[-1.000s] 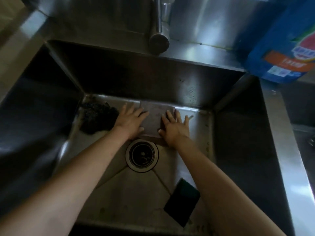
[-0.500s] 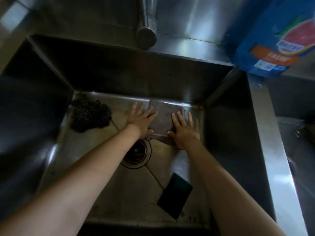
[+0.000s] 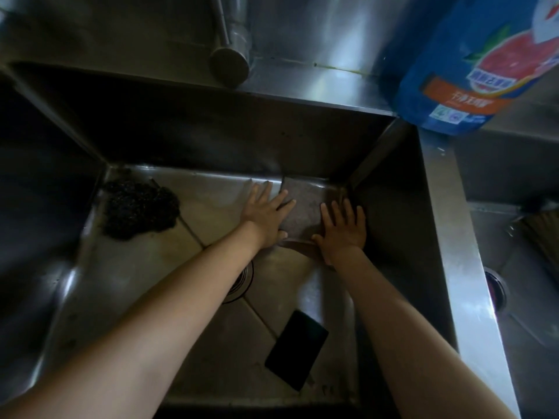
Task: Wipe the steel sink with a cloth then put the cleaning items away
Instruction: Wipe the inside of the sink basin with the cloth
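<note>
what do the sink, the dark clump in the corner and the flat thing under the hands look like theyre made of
Sink: brushed stainless steel, judging by its grey sheen and streaky reflections. Dark clump: probably a wire or coarse fibre scourer; it looks tangled, bristly and matte black. Cloth pressed flat by the left hand and right hand: seemingly a thin woven or microfibre fabric, dull brownish-grey, with no shine.

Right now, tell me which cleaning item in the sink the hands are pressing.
The brown cloth, flat at the far right corner; the black scourer and dark sponge lie untouched.

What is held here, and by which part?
Nothing is gripped: left hand and right hand press flat on the cloth, at its left and right edges.
</note>
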The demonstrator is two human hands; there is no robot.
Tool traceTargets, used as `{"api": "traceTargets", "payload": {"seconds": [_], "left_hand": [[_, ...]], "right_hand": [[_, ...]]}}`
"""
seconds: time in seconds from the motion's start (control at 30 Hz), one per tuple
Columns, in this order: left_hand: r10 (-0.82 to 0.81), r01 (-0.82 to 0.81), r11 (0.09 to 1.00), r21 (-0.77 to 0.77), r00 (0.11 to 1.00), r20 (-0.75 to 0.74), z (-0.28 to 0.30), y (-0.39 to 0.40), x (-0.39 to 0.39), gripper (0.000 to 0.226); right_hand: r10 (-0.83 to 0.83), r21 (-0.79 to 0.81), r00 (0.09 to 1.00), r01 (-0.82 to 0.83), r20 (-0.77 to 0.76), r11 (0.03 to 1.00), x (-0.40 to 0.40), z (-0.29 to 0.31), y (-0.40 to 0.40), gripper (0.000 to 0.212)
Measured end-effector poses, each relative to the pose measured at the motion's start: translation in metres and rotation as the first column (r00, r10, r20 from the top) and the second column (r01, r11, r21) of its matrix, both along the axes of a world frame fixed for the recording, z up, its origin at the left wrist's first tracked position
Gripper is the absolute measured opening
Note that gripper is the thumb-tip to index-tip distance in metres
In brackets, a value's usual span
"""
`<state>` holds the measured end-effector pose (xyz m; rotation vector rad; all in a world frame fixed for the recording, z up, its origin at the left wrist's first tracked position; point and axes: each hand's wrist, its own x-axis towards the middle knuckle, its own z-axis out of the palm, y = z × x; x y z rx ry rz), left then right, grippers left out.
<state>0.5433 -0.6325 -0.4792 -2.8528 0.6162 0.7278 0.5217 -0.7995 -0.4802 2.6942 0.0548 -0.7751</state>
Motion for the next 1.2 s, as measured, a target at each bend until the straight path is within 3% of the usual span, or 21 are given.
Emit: {"api": "traceTargets", "payload": {"seconds": [0.23,0.33,0.43,0.5,0.83,1.2], "left_hand": [[0.036,-0.035,0.988,-0.149,0.999,0.004,0.0,0.007,-0.021,0.074],[0.154,-0.142,0.97,-0.198,0.987,0.046,-0.003,0.025,-0.021,0.069],[0.219,-0.219,0.964,-0.151,0.976,-0.019,-0.004,0.037,-0.017,0.069],[0.214,-0.219,0.969,-0.112,0.975,-0.053,-0.004,0.039,-0.015,0.073],[0.183,-0.184,0.979,-0.089,0.983,-0.027,-0.002,0.04,-0.013,0.082],[0.186,-0.188,0.976,-0.106,0.982,-0.024,-0.005,0.042,-0.014,0.083]], "right_hand": [[-0.013,0.072,1.0,0.011,0.026,0.997,-0.015,0.006,0.001,0.071],[-0.008,0.244,0.998,-0.008,0.065,0.97,-0.018,0.007,0.01,0.067],[-0.041,0.45,0.998,0.054,-0.038,0.892,-0.021,0.002,0.026,0.07],[-0.097,0.497,0.993,0.115,-0.062,0.86,-0.018,-0.004,0.032,0.068],[-0.055,0.47,0.998,0.064,-0.033,0.881,0.004,-0.01,0.011,0.066],[-0.148,0.456,0.985,0.172,-0.088,0.873,-0.036,-0.005,0.007,0.07]]}}
